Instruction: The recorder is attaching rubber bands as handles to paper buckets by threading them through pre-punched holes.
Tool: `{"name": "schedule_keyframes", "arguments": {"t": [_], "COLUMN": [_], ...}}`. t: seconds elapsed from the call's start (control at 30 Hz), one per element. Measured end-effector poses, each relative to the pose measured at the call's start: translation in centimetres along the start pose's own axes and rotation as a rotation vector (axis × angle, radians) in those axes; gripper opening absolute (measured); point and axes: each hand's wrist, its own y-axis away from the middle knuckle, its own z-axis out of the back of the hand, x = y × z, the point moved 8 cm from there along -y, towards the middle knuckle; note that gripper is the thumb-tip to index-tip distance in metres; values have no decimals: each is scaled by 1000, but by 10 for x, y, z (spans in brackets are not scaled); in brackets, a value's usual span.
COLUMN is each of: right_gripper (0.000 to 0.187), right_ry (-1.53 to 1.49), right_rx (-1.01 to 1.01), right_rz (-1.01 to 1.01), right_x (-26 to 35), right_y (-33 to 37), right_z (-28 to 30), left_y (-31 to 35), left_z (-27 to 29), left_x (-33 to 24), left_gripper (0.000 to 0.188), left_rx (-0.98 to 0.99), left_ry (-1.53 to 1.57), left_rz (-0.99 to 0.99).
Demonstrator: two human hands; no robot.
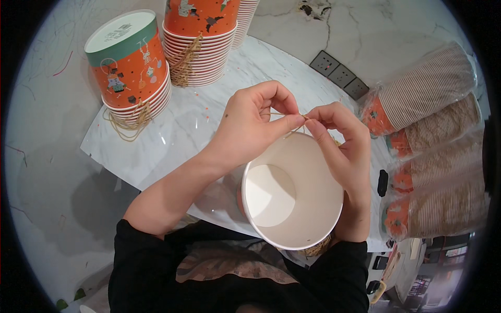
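Note:
Pinched between the fingertips of both hands is a thin tan cord (pixel 295 131), just over the far rim of an open paper bucket. My left hand (pixel 245 125) comes in from the left with its fingers closed on one part of the cord. Facing it, my right hand (pixel 344 141) closes thumb and forefinger on the cord too, above the bucket's right side. White inside, the paper bucket (pixel 326 208) tilts so its mouth faces up toward me, close to my body. Its outer wall is mostly hidden. Fingers cover the spot where the cord strands meet.
Upside-down orange bucket stacks, one short (pixel 128 65) and one tall (pixel 203 62), stand at the table's far left with tan cord hanging from them. Plastic-wrapped bucket stacks (pixel 428 86) line the right. Wall sockets (pixel 339 74) sit behind; a small black object (pixel 383 182) lies right.

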Motion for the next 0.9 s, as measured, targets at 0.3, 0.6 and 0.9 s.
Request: {"name": "schedule_keyframes", "arguments": {"t": [0.3,0.6,0.9], "right_gripper": [11,9,7], "right_ry": [-473,-171,-210], "right_rx": [63,7,-10], "right_rz": [-429,-106,-177], "right_x": [-32,-8,-13], "right_y": [7,4,4], "right_z": [-8,-3,-6], "left_y": [3,3,0], "left_z": [0,3,2], "left_x": [-10,-2,6], "left_gripper": [5,8,4], "left_rx": [68,26,84], "left_ry": [-200,-229,57], "left_rz": [-15,14,63]}}
